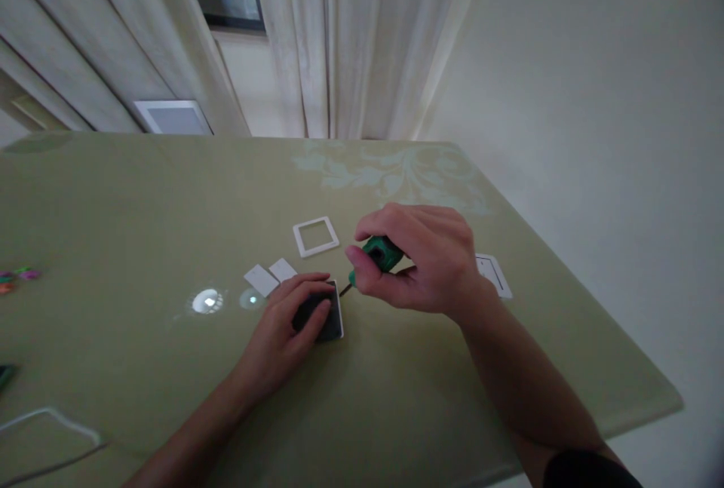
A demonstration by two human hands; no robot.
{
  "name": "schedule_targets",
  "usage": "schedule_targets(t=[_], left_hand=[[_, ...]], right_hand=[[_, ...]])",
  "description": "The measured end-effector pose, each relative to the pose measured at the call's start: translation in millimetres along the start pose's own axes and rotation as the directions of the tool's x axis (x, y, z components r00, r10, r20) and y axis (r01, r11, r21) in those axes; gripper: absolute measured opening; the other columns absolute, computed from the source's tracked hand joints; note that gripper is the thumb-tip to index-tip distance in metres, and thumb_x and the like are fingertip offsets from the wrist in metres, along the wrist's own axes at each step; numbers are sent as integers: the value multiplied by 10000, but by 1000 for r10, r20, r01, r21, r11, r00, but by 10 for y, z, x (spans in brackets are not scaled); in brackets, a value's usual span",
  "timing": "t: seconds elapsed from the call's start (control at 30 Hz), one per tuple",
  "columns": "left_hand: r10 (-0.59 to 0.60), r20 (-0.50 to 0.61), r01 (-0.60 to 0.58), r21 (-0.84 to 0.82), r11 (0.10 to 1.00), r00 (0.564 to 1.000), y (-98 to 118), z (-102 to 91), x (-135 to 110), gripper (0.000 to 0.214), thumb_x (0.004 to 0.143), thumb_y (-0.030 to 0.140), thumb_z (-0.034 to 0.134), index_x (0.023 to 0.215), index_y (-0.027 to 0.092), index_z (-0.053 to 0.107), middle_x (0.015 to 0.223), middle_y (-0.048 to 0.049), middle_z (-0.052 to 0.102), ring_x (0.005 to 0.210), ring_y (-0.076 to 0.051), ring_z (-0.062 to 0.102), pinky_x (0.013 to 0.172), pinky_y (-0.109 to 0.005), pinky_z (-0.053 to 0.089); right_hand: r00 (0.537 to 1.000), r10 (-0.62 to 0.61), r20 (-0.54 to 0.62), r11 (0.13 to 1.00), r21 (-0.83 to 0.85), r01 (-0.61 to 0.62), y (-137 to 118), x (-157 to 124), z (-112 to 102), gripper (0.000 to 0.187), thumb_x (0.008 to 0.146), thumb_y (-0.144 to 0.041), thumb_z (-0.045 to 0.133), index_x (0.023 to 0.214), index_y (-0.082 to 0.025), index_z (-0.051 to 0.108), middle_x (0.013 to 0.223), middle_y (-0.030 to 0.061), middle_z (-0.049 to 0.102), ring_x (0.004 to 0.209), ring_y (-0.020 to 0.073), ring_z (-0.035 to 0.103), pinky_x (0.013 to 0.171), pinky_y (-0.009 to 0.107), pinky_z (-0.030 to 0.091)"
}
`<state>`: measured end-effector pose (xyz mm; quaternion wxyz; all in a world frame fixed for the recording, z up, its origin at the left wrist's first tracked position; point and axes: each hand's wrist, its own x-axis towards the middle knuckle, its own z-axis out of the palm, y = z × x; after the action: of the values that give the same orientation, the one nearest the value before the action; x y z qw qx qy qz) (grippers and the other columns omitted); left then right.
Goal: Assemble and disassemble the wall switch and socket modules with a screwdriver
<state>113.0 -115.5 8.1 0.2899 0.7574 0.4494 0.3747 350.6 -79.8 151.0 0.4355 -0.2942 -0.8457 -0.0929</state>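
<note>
My left hand lies over a dark square switch module on the green table, its fingers curled down on it and holding it in place. My right hand is wrapped round the green handle of a screwdriver. The screwdriver's thin shaft slants down to the module's upper right corner. Just beyond my left hand lie two small white rectangular plates. A white square frame lies flat a little farther back.
A white switch plate lies right of my right hand, near the table's right edge. Small coloured bits sit at the far left. A thin white outline piece is at the near left corner. Curtains and a wall stand behind the table.
</note>
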Motion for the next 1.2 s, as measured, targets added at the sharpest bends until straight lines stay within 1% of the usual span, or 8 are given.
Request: schedule_targets(t=[0.1, 0.2, 0.3, 0.43, 0.53, 0.97, 1.07, 1.2], left_hand=[[-5, -16, 5, 2, 1000, 1000, -22, 6, 9, 228, 1124, 275, 553, 1266, 279, 732, 1351, -90, 750, 1242, -282, 701, 1063, -489, 570], [2, -23, -2, 7, 1000, 1000, -41, 14, 7, 217, 1121, 262, 554, 1236, 271, 738, 1277, -79, 769, 1195, -274, 708, 1055, -483, 575], [7, -27, -7, 7, 1000, 1000, -41, 21, 1, 205, 1109, 260, 576, 1233, 269, 739, 1249, -75, 777, 1174, -275, 715, 1044, -481, 585], [18, -44, -18, 7, 1000, 999, -33, 27, 3, 214, 1095, 252, 589, 1243, 267, 744, 1272, -87, 780, 1189, -286, 722, 1039, -480, 596], [22, -54, -21, 9, 1000, 998, -33, 29, 7, 212, 1090, 250, 595, 1237, 267, 746, 1262, -86, 785, 1182, -288, 725, 1035, -482, 602], [29, -37, -28, 15, 999, 999, 8, 8, 25, 213, 1088, 245, 595, 1243, 272, 738, 1262, -80, 790, 1182, -286, 735, 1024, -475, 606], [34, -41, -34, 13, 999, 999, -4, 13, 19, 218, 1091, 241, 596, 1254, 277, 736, 1268, -70, 790, 1186, -278, 730, 1029, -463, 596], [33, -33, -33, -1, 999, 999, -21, 26, 10, 226, 1098, 239, 590, 1271, 276, 730, 1275, -67, 783, 1195, -276, 716, 1042, -466, 578]], right_hand=[[999, 36, -13, 998, 42, -36, -18, 0, 2, 165, 1029, -286, 688, 889, -200, 669, 735, -31, 695, 613, 96, 568, 602, 251, 437], [999, 35, 2, 995, 92, -35, -28, -7, 35, 141, 1022, -272, 695, 909, -189, 677, 754, -28, 705, 618, 89, 565, 596, 244, 425], [999, 16, 30, 994, 111, -20, -24, -16, 85, 132, 1015, -263, 688, 908, -187, 674, 757, -30, 705, 626, 92, 567, 610, 249, 428], [998, 7, 58, 994, 105, -13, -7, -20, 135, 171, 1034, -299, 672, 896, -198, 663, 748, -36, 700, 626, 102, 567, 626, 265, 431], [998, -7, 68, 996, 93, 1, 5, -21, 151, 161, 1031, -284, 668, 895, -199, 659, 743, -37, 694, 624, 104, 566, 622, 268, 434], [998, -2, 60, 994, 114, -5, -10, -20, 166, 146, 1027, -263, 674, 898, -196, 661, 756, -37, 700, 630, 102, 570, 619, 264, 445], [998, 4, 57, 996, 89, -9, -13, -18, 182, 147, 1031, -260, 671, 899, -194, 664, 754, -36, 701, 629, 104, 571, 620, 265, 448], [997, -29, 78, 998, 61, 24, -7, -22, 203, 156, 1022, -242, 671, 883, -173, 678, 739, -26, 678, 624, 117, 567, 608, 289, 440]])
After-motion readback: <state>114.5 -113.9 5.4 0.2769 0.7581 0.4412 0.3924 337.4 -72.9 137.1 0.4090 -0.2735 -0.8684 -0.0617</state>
